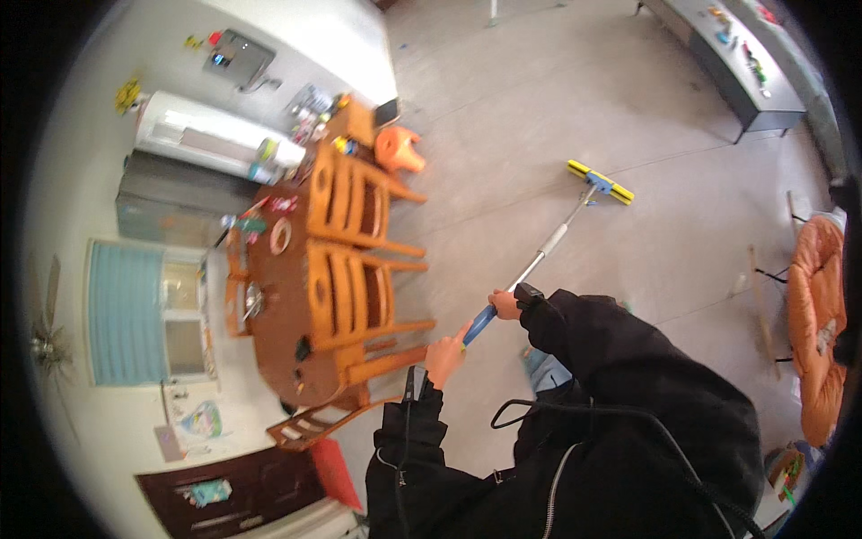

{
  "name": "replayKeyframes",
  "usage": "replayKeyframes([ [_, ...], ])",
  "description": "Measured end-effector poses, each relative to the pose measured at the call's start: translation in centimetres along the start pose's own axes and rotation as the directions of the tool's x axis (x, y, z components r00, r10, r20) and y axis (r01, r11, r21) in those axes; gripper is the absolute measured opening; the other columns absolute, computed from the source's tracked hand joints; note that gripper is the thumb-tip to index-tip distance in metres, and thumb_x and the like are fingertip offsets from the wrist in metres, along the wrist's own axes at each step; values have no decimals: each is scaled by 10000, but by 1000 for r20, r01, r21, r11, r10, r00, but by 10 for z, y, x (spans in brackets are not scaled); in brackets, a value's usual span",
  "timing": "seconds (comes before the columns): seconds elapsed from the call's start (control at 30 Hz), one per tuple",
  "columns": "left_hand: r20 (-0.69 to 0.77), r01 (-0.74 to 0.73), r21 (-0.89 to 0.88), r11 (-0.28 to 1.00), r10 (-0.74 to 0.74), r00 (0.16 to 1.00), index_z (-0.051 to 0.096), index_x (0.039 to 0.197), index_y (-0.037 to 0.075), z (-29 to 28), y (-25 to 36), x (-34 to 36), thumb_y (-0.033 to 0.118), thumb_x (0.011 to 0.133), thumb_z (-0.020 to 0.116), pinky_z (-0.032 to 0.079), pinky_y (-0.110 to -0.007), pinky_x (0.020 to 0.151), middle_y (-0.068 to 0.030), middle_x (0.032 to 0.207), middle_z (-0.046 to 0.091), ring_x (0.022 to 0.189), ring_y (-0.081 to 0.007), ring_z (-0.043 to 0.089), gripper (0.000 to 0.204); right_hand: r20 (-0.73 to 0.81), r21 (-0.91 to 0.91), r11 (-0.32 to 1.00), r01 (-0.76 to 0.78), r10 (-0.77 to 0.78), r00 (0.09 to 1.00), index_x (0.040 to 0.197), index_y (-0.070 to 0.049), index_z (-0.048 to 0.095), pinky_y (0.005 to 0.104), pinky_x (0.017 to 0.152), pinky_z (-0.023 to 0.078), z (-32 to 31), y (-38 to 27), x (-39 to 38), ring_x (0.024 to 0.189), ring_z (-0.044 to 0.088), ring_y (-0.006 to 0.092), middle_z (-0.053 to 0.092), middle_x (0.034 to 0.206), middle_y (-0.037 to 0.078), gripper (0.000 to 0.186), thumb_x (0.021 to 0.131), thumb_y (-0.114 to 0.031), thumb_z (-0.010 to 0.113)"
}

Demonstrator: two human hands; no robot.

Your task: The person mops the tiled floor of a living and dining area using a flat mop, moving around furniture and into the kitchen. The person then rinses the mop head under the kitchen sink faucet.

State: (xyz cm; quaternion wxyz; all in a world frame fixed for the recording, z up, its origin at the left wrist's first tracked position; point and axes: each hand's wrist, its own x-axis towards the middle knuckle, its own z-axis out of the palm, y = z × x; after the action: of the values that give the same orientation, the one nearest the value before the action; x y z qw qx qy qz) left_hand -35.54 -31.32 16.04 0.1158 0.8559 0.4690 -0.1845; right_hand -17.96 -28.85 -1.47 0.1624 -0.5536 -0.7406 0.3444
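Note:
A sponge mop [551, 241] slants away from me across the pale floor. Its yellow head [620, 191] with a blue bracket rests on the floor ahead, right of centre. Round the blue grip near the handle's end, my left hand [443, 359] is closed. Farther up the handle, where the blue grip meets the metal pole, my right hand [505, 304] is wrapped as well. Both forearms are in black sleeves, with a dark device at each wrist.
Wooden chairs [346, 287] and a brown oval table [278, 332] stand to the left, an orange stool [399, 149] beyond them. A grey low cabinet [772, 103] is at the far right. An orange padded seat [815, 323] stands at the right.

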Motion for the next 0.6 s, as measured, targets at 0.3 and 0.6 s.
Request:
replayKeyframes([
  [0.3, 73, 35, -726, 687, 26, 997, 491, 962, -11, 28, 281, 267, 102, 674, 616, 402, -316, 365, -87, 566, 532, 483, -171, 541, 334, -419, 722, 649, -240, 685, 596, 1076, -30, 453, 344, 709, 456, -154, 250, -258, 836, 536, 269, 493, 1018, 161, 391, 701, -78, 553],
  [0.6, 280, 176, -854, 490, 147, 949, 337, 918, -19, 46, 458, 299, 35, 735, 484, 375, -310, 294, -121, 645, 515, 427, -183, 522, 241, -108, 945, 95, -313, 994, -24, 1055, -46, 442, 303, 468, 442, -31, 208, -450, 572, 570, 171, 551, 868, 95, 298, 786, -172, 471],
])
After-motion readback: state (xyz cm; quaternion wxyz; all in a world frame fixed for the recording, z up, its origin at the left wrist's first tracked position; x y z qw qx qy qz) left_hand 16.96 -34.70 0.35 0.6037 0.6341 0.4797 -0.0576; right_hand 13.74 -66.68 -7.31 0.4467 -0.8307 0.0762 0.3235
